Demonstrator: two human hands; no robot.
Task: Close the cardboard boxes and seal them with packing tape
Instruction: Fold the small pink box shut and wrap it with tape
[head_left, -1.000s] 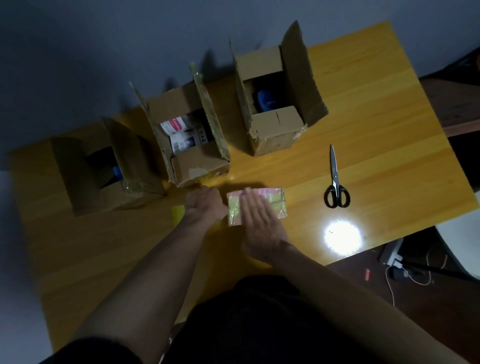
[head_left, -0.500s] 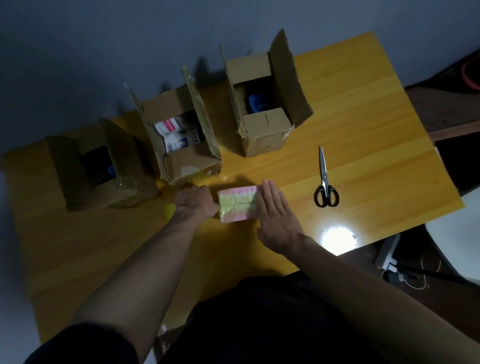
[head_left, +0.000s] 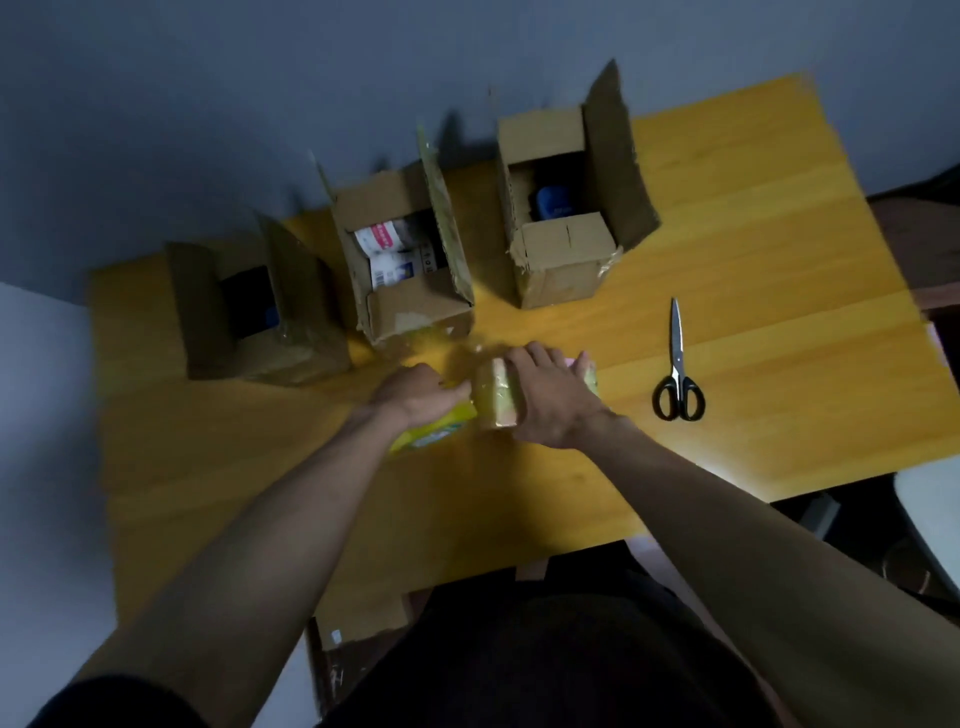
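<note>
Table (head_left: 727, 249): bears everything named here; the person stands at its near edge.
Left box (head_left: 249, 317): far left of the row at the table's back, flaps up.
Middle box (head_left: 410, 260): just right of the left box, flaps up, packets inside.
Right box (head_left: 561, 218): right of the middle box and a little farther back, one object inside.
Small box (head_left: 501, 395): on the table in front of the middle and right boxes.
Right hand (head_left: 550, 400): on top of the small box.
Left hand (head_left: 415, 397): just left of the small box.
Tape roll (head_left: 431, 431): under the left hand, touching the small box's left end.
Scissors (head_left: 677, 371): right of the small box, apart from it, tips toward the back.
</note>
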